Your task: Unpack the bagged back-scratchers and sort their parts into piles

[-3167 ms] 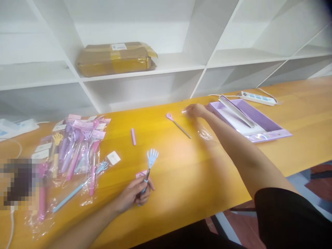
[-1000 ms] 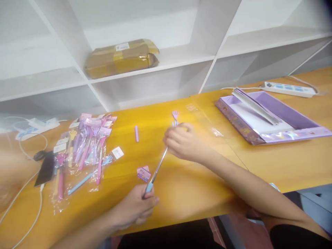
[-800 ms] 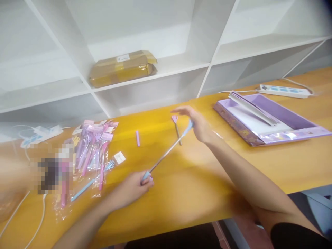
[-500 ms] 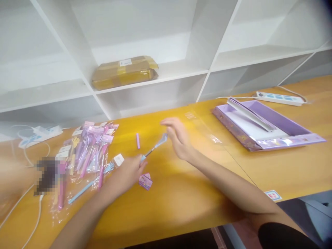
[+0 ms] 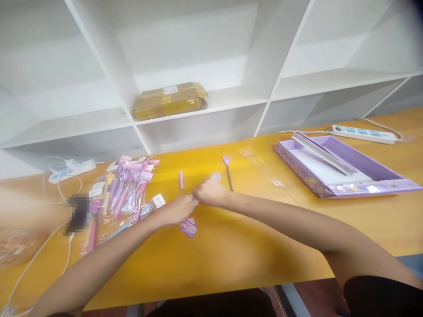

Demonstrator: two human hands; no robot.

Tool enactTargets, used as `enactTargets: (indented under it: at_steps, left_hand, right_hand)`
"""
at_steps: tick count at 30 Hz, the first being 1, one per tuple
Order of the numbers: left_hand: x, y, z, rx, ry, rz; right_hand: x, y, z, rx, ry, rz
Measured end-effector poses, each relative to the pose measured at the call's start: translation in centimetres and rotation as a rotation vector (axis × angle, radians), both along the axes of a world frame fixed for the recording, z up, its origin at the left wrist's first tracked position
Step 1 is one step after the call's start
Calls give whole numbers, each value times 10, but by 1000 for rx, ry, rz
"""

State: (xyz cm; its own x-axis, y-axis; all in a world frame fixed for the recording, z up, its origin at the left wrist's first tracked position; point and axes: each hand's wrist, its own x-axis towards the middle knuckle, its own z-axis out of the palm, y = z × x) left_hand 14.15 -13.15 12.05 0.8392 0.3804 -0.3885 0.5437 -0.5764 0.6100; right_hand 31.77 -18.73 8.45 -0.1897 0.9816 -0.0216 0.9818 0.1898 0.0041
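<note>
My left hand is closed around the handle end of a blue back scratcher, most of it hidden in my hands. My right hand is wrapped round its rod, touching my left hand. The claw head of the blue back scratcher sticks out above my right fist. Just beyond lies a back scratcher with a purple claw and a bare metal rod. A short purple tube lies behind my left hand. Small printed purple cards rest on the table in front of my hands.
Several bagged back scratchers are piled at left, near a person's blurred hand. A purple open box stands at right, a clear plastic bag beside it. Power strips lie at the back. A taped carton sits on the shelf.
My right hand has gone from open beside the blue claw to closed on the rod, meeting my left hand. The purple-clawed back scratcher now shows on the table. The view has shifted slightly.
</note>
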Motion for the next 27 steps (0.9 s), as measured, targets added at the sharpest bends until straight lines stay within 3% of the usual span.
enactTargets:
  at_steps: [3,5,10,13,16,19,22,25,27]
  left_hand:
    - [-8,-18,8,-756,-118,291]
    - [-14,-34,14,-1056,-179,370]
    - [-36,-82,17,-1553,-238,380]
    - [-68,-109,6,-1605,-208,407]
    - [-101,-117,1,-1430,-180,417]
    - [-105,-82,6,-943,-205,296]
    - [-70,-9,8,-316,-304,341]
    - [-22,60,-5,267,-144,466]
    - [3,87,-20,366,-87,489]
  right_hand:
    - [8,-13,11,71,-9,122]
    - [8,-22,18,245,-18,245]
    - [25,-45,31,842,-82,543]
    - [75,-56,40,942,-88,443]
    - [142,-63,45,955,-33,97]
    - [182,-64,39,947,-31,-55]
    - [179,-58,14,917,-55,-156]
    - [163,-51,-20,747,8,-304]
    - [161,-50,-41,608,71,-368]
